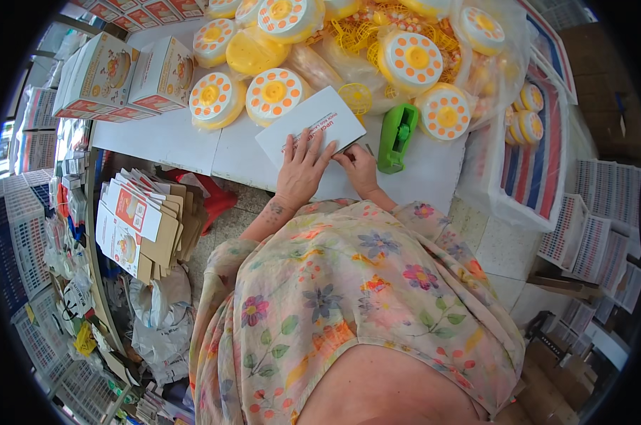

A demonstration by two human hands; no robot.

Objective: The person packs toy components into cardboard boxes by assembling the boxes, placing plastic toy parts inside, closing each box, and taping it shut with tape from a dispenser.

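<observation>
A white cardboard box (340, 119) with red print lies tilted on the table's near part. My left hand (300, 170) rests on its upper face, with fingers stretched out and slightly spread. At the box's right near corner, my right hand (361, 170) has its fingers closed on the edge; the fingertips are partly hidden. Just right of that hand is a green tape dispenser (397, 140). Beyond the box stand round yellow-and-white items with orange dots (275, 92), several of them wrapped in clear plastic.
Printed boxes (106, 74) stand at the table's (186, 145) left side. Below them is a stack of flat cartons (140, 230). A striped, plastic-lined container (522, 170) with more dotted items is on the right. Yellow netted pieces (348, 35) lie at the back.
</observation>
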